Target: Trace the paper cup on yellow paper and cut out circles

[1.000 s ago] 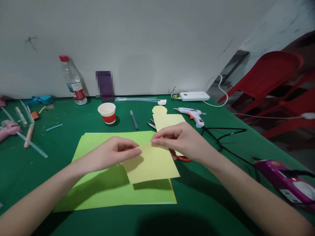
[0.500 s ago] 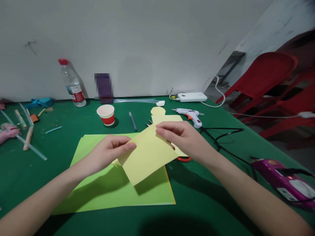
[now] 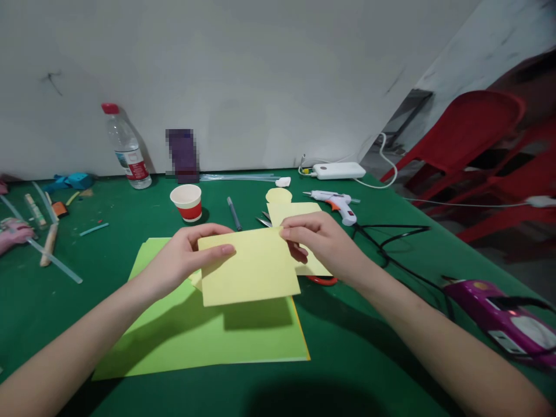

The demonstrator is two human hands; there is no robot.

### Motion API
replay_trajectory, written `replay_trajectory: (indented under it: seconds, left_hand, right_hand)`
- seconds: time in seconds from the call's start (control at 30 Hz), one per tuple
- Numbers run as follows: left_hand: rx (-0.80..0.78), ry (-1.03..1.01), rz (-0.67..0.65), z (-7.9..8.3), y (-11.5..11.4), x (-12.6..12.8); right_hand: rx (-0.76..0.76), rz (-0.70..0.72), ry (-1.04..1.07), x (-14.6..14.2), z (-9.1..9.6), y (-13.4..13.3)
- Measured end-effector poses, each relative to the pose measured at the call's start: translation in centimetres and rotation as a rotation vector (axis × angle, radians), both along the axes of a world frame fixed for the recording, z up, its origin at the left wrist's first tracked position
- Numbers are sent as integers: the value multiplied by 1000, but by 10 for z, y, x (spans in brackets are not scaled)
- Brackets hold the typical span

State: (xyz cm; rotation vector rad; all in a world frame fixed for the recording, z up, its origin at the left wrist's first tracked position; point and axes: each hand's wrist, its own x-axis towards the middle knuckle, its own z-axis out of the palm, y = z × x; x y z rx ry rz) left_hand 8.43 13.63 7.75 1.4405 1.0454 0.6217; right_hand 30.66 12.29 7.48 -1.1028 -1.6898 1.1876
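Observation:
A rectangular piece of pale yellow paper (image 3: 252,272) is held up between my two hands, above a larger green sheet (image 3: 174,341) on the table. My left hand (image 3: 195,252) grips its left side, thumb on the front face. At the upper right corner, my right hand (image 3: 315,237) pinches it between thumb and fingers. Behind my right hand lies more yellow paper (image 3: 299,211), with a yellow paper circle (image 3: 278,196) at its far end. Scissors with red handles (image 3: 322,281) are partly hidden under that paper.
Farther back stand a paper cup (image 3: 186,202), a water bottle (image 3: 130,156) and a pen (image 3: 233,213). A glue gun (image 3: 334,202) with a black cord lies right of the yellow paper. A purple power strip (image 3: 499,318) is at right. Another person's hand (image 3: 16,233) holds a glue stick at far left.
The yellow paper has turned from a slant to nearly level. My left hand has risen slightly, and my right hand has shifted a little; both still hold the paper.

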Motion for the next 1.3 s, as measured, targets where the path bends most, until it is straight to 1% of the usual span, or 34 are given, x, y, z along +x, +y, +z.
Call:
replay_trajectory:
  seconds: [0.07,0.13,0.23,0.3,0.4,0.47,0.5,0.53,0.63,0.7,0.77,0.87,0.97,1.0,1.17,1.23,1.3]
  left_hand:
    - [3,-11,14,-2,2,0]
    - [15,-5,5,-2,1,0]
    - [73,77,-74,1,0,1]
    - [216,202,-90,6,0,0]
    - [537,499,-32,10,4,-5]
    - [706,713,-50,4,7,-10]
    - [766,797,-86,-3,7,-13]
    - [800,833,-124,-11,6,-15]
    - [844,833,-239,-41,-4,-19]
    - [878,822,-326,-57,-11,-21]
    - [926,834,-419,-67,-16,-21]
    - [980,837,-579,-70,-18,-16]
    - [983,772,-761,-66,-17,-5]
    - [973,753,-803,-65,-16,1]
    - [929,735,-887,-70,-16,25]
    - [933,746,-899,-72,-15,29]
    - [936,784,-872,-72,-14,27]
  right_hand:
    - [12,-30,-3,1,-2,2]
    - [-6,-30,-15,2,-3,5]
    - [-44,-12,-48,6,-2,11]
    - [-85,5,-81,9,-2,14]
    - [-225,95,-172,11,-12,17]
    - [-324,184,-244,10,-28,14]
    - [-359,219,-275,9,-37,10]
    - [-382,244,-300,7,-47,6]
    - [-404,260,-345,3,-68,-11]
    - [-405,255,-360,3,-72,-21]
    - [-414,265,-374,5,-71,-28]
    - [-443,300,-403,9,-68,-34]
    - [-444,299,-430,10,-69,-37]
    - [-438,293,-437,10,-71,-37]
    - [-400,264,-464,10,-76,-39]
    - [-392,257,-469,10,-75,-40]
    - [-389,255,-470,11,-74,-40]
